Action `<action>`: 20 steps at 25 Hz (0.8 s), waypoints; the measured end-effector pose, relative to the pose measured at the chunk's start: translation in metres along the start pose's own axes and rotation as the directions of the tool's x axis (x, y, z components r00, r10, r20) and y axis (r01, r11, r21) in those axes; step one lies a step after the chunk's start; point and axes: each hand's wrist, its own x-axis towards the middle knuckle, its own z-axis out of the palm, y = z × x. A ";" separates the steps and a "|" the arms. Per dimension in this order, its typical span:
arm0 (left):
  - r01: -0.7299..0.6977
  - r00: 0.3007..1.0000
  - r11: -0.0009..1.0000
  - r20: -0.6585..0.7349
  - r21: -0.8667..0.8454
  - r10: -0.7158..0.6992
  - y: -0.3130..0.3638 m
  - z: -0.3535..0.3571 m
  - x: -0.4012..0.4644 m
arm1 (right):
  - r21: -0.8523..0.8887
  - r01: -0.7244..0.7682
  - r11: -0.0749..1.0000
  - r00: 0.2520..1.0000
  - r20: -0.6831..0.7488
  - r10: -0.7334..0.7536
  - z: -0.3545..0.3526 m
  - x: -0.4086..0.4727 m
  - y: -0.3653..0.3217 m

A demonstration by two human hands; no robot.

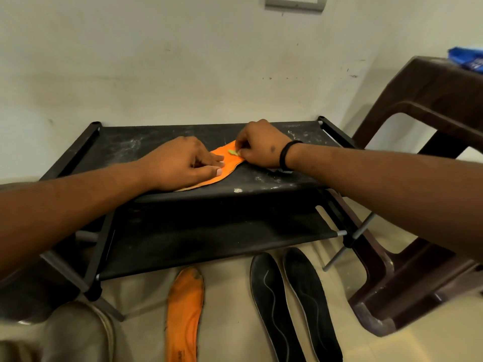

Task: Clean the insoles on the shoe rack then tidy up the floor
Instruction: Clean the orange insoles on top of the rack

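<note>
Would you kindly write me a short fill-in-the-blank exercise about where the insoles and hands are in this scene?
1. The left hand presses flat on an insole coloured ____.
2. The right hand pinches a small ____ object against that insole.
3. That insole lies on the top tier of the shoe rack, while ____ insoles lie on the floor.

Missing words: orange; green; three

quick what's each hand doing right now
Left hand: open, fingers flat, pressing the orange foam insole onto the black fabric shoe rack.
Right hand: pinching a small light-green object against the insole.
</note>
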 end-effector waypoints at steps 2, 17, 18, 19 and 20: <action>0.012 1.000 1.000 -0.029 0.026 -0.011 0.004 -0.002 0.001 | -0.044 0.039 0.998 0.999 0.007 -0.039 0.001 0.000 -0.002; 0.128 0.990 0.985 -0.080 0.111 -0.120 0.003 -0.001 0.011 | -0.022 -0.020 1.000 0.999 -0.042 0.020 0.007 0.022 -0.021; 0.130 0.989 0.985 -0.079 0.110 -0.122 0.005 -0.001 0.010 | -0.061 -0.057 0.997 0.997 -0.060 0.053 0.005 0.025 -0.015; 0.127 0.990 0.986 -0.079 0.106 -0.119 0.007 -0.001 0.010 | -0.097 -0.115 0.989 0.991 -0.081 0.107 0.002 0.027 -0.008; 0.129 0.990 0.986 -0.079 0.102 -0.121 0.007 -0.001 0.011 | -0.117 -0.176 0.977 0.981 -0.103 0.164 0.001 0.029 -0.002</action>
